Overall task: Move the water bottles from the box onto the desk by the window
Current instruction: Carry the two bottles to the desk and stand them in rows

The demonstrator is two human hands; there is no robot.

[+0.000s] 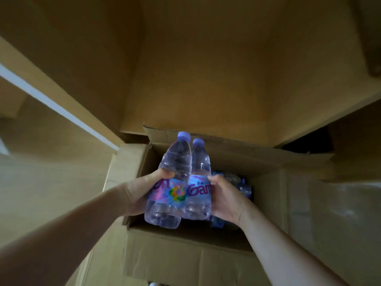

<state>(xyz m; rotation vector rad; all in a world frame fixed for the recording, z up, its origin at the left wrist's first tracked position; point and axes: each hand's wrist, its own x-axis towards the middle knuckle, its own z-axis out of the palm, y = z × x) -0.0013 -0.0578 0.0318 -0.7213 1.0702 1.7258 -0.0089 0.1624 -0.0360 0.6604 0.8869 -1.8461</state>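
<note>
one bottle in each of two hands

The open cardboard box sits low in the centre of the view, with its flaps folded outward to the left, right and far side. Two water bottles are held above the box opening, side by side and touching, caps pointing away from the camera. The left bottle is gripped by the left hand from its left side. The right bottle is gripped by the right hand from its right side. Further bottles lie inside the box, behind and below the right hand.
</note>
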